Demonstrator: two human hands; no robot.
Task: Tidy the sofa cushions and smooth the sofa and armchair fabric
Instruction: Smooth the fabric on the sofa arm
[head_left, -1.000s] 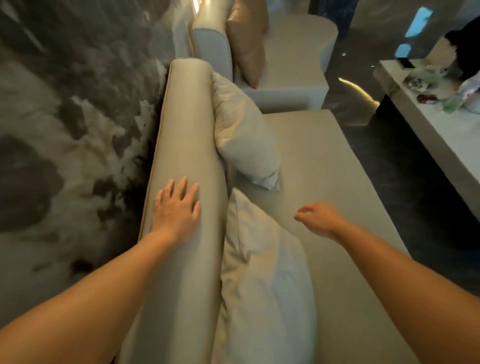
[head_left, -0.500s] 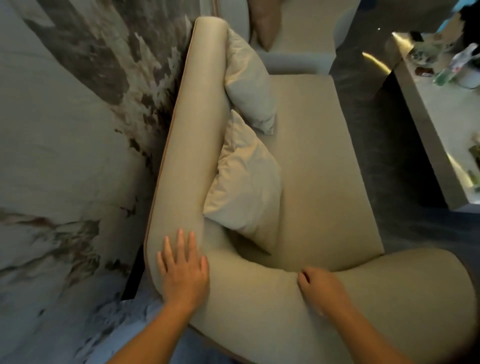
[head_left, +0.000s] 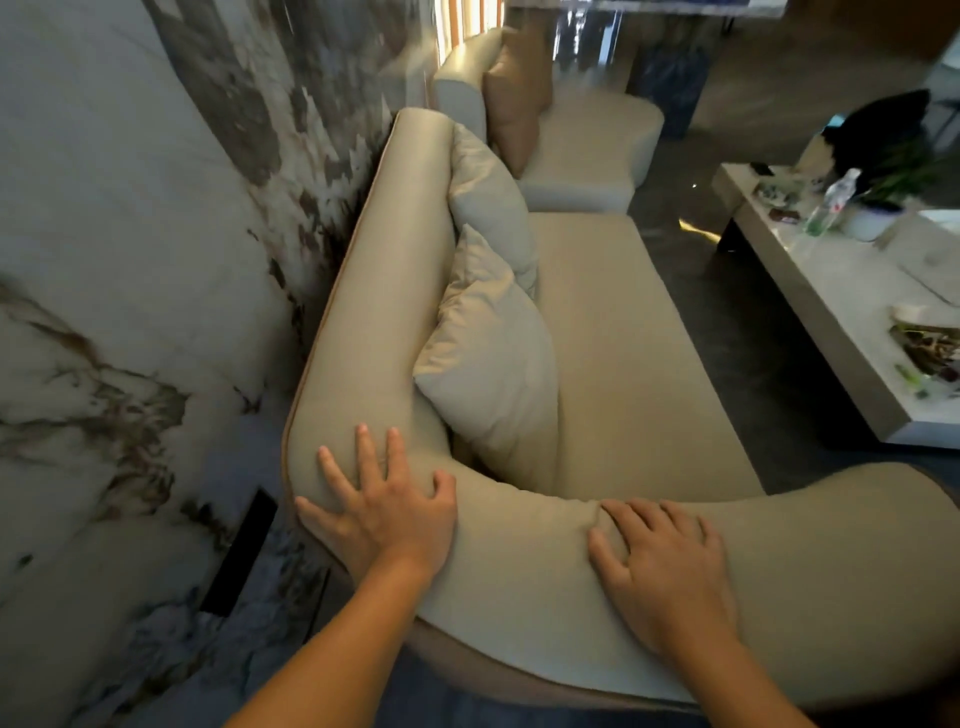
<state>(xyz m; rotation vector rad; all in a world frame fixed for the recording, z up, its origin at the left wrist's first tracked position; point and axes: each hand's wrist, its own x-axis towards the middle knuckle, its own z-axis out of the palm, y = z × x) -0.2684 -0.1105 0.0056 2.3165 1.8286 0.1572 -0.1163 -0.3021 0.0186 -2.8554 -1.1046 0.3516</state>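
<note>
A beige sofa (head_left: 623, 332) stretches away from me along the marble wall. Two pale cushions lean on its backrest: a near cushion (head_left: 493, 374) and a far cushion (head_left: 488, 197). My left hand (head_left: 382, 506) lies flat with fingers spread on the rounded corner where backrest meets armrest. My right hand (head_left: 662, 566) rests palm down on the armrest (head_left: 831, 571), fingers apart. Neither hand holds anything. Beyond the sofa stands a pale armchair (head_left: 587, 150) with a tan cushion (head_left: 514, 109).
A marble wall (head_left: 130, 260) runs close along the sofa's left side. A low white coffee table (head_left: 841, 312) at right carries a plastic bottle (head_left: 831, 202), a potted plant (head_left: 883, 202) and a dish. Dark floor (head_left: 727, 291) lies between sofa and table.
My view has pulled back from over the backrest to behind the armrest end. Both hands slid from the backrest and seat onto the corner and armrest, and now lie flatter with fingers spread.
</note>
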